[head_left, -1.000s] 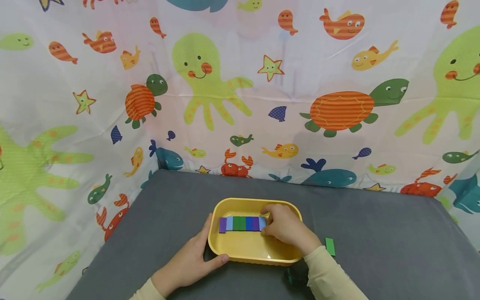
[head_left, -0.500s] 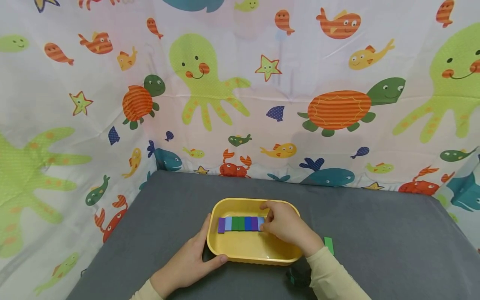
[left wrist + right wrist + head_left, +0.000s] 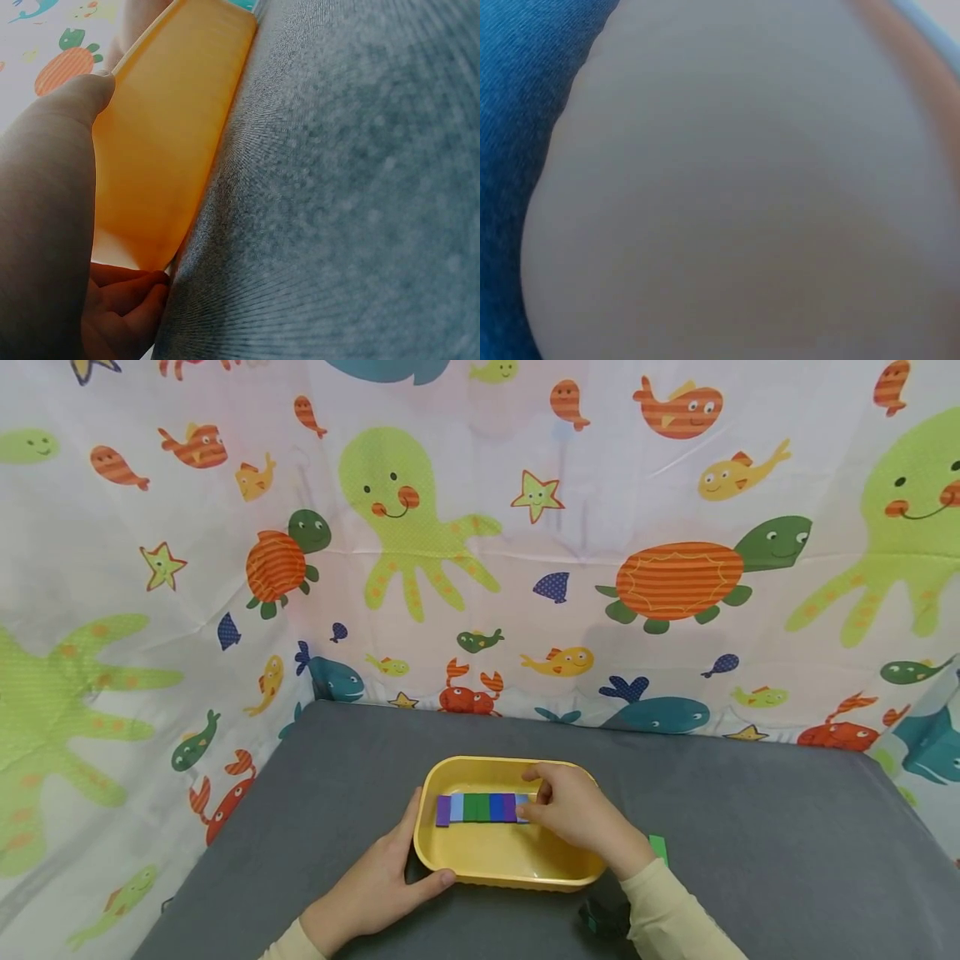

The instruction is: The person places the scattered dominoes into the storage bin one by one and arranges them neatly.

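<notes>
A yellow plastic tub (image 3: 510, 860) stands on the grey cloth. Inside lies a row of coloured tiles (image 3: 483, 807): purple, light blue, green, blue, purple, with a light blue tile (image 3: 522, 818) at the right end. My left hand (image 3: 378, 877) grips the tub's left end, thumb along the near side and fingers around the left wall; the left wrist view shows thumb (image 3: 94, 90) on the rim and fingers (image 3: 127, 300) bent at the bottom. My right hand (image 3: 573, 810) reaches into the tub, thumb tip over the end tile, index finger apart from it.
A green tile (image 3: 657, 847) lies on the cloth right of the tub, partly behind the right wrist. A dark object (image 3: 600, 917) sits near the right sleeve (image 3: 675, 910). A sea-animal curtain (image 3: 525, 568) hangs behind. Pale blurred material (image 3: 735, 187) fills the right wrist view.
The right thumb has shifted slightly left over the light blue end tile, and the right forearm has moved a little right. The left hand keeps its grip on the tub.
</notes>
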`<act>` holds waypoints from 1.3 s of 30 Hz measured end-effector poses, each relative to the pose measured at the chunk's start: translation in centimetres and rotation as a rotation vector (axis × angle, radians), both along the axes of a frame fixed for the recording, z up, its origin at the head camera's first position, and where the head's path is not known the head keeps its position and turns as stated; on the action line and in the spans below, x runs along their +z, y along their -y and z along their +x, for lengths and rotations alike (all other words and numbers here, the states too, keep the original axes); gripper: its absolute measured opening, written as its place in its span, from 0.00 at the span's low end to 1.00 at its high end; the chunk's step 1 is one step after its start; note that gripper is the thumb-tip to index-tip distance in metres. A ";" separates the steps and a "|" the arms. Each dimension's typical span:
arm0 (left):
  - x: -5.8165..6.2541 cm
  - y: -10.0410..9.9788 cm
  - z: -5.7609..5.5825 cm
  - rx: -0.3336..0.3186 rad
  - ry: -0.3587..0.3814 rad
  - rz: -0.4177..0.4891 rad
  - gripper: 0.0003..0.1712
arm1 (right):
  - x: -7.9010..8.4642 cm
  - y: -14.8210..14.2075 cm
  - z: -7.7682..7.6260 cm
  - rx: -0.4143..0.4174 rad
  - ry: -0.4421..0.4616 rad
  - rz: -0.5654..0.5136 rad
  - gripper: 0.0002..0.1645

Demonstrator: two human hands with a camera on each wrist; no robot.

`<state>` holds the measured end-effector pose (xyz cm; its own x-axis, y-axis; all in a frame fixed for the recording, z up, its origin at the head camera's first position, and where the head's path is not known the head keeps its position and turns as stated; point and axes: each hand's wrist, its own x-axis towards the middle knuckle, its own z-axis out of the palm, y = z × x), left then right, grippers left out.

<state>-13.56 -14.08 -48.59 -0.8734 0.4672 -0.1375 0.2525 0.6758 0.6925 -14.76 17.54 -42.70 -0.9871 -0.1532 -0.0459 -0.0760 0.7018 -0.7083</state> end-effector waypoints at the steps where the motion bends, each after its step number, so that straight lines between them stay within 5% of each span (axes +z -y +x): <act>1: 0.0 0.0 0.0 0.001 -0.002 0.002 0.71 | 0.0 -0.1 0.0 0.005 -0.008 0.002 0.24; 9: -0.2 0.1 -0.1 -0.006 -0.004 0.014 0.71 | 0.3 -1.0 0.5 0.031 -0.043 -0.034 0.22; 18: -0.1 0.0 0.0 -0.008 -0.008 0.005 0.71 | 0.9 -2.5 1.3 -0.042 -0.155 -0.061 0.20; 39: 0.0 -0.1 0.0 -0.006 -0.012 0.006 0.72 | 0.4 -8.3 3.8 -0.142 -0.209 -0.032 0.20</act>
